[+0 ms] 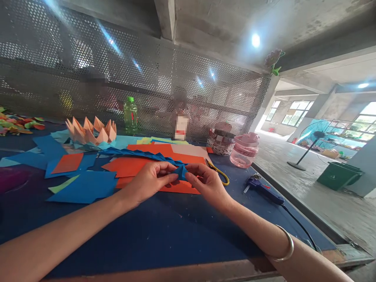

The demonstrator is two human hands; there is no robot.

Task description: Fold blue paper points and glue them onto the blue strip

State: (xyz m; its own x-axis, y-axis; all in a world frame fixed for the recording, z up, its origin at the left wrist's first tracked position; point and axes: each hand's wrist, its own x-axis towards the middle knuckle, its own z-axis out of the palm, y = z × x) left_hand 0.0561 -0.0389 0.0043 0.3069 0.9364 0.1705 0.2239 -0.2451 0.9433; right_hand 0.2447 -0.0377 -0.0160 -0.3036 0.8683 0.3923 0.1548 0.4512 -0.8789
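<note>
Between both hands is a small folded blue paper piece (181, 172). My left hand (155, 174) pinches its left side, and my right hand (204, 177) pinches the right side. Just behind the fingers runs a long chain of folded blue paper (141, 154), stretching to the left; whether the held piece is joined to it I cannot tell. Beneath and around the hands lie orange paper sheets (179, 189). Blue sheets (85, 188) are spread to the left, with a smaller orange sheet (68, 163) on top. Scissors with yellow handles (221, 175) lie right of my right hand.
A pink paper lotus (91, 131) stands at the back left, near a green bottle (131, 115). At right are a round patterned container (220, 141), a pink plastic jug (244, 150) and a corded glue gun (266, 189). A perforated metal screen (152, 78) closes the table's back.
</note>
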